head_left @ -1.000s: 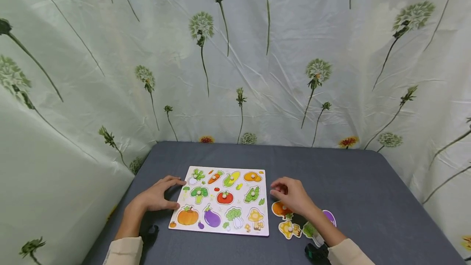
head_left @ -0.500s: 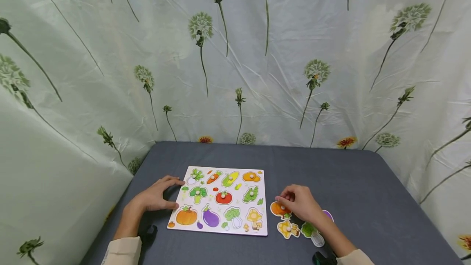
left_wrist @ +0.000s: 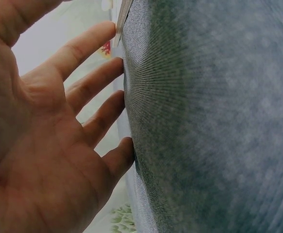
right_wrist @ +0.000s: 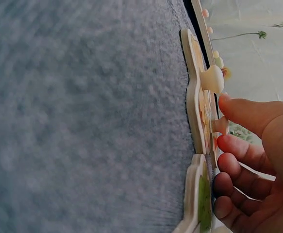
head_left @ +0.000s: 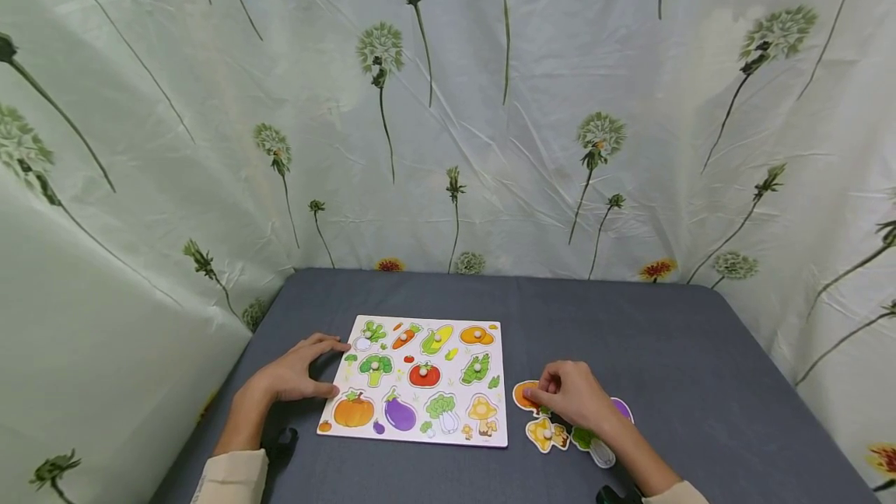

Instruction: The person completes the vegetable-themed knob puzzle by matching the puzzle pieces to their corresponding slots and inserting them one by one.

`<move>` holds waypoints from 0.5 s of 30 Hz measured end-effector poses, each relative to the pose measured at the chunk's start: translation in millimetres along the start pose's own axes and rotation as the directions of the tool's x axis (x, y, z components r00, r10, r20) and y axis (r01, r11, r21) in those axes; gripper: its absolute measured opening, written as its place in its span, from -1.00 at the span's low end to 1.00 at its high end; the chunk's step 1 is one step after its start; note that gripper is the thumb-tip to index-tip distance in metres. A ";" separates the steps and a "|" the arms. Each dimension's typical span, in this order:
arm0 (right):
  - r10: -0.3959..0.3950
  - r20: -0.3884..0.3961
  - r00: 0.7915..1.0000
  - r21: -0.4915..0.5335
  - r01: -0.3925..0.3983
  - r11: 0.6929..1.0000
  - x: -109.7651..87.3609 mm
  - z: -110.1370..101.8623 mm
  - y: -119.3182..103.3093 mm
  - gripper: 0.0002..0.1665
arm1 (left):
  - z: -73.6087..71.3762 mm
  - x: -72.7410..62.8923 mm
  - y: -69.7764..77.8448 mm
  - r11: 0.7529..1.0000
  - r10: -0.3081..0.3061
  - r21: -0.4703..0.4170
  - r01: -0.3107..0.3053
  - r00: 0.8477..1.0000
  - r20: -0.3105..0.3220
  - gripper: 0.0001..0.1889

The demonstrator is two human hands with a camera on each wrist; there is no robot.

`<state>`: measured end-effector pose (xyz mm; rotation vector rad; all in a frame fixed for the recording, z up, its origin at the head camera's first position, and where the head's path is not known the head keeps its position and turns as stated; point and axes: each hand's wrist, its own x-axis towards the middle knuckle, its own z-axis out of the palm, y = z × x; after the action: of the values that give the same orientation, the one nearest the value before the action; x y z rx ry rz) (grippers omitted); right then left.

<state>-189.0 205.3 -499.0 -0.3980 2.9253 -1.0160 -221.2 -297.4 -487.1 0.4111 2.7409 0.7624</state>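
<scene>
A white vegetable puzzle board point(head_left: 458, 383) lies flat. Knobbed pieces fill its upper two rows; its bottom row shows pictures without knobs. My left hand point(head_left: 297, 372) rests at its left edge, thumb and index finger spread and touching it, the other fingers point(left_wrist: 100, 82) fairly straight. To the board's right, my right hand point(head_left: 575, 395) pinches the knob point(right_wrist: 221, 125) of the pumpkin puzzle piece point(head_left: 523, 397) between thumb and index finger; the piece is on the table, partly covered. Just nearer lies a mushroom piece point(head_left: 540, 434).
A bok choy piece point(head_left: 601, 453) lies beside the right wrist. Beyond the forearm, part of a purple piece point(head_left: 622, 409) shows. The dark grey table point(head_left: 665, 364) meets a dandelion-print curtain point(head_left: 490, 138) at the back and sides.
My right hand has moved right and nearer from the board's side, down onto the pumpkin puzzle piece, and now grips its knob. The left hand has stayed at the board's edge.
</scene>
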 end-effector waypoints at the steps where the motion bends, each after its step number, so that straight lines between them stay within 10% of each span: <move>1: -0.004 0.000 1.000 -0.002 0.004 1.000 -0.2 -0.1 -0.2 -0.59 | -0.2 -0.3 0.1 1.000 -0.001 -0.002 0.001 1.000 0.001 -0.18; 15: -0.017 -0.055 0.998 -0.001 0.017 1.000 1.7 -0.6 -2.1 -0.77 | -1.3 -0.6 2.0 1.000 0.005 0.001 -0.005 1.000 0.003 -0.19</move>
<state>-190.2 203.7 -497.2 -0.4023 2.9759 -1.0443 -220.6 -296.5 -484.8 0.4188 2.7381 0.7610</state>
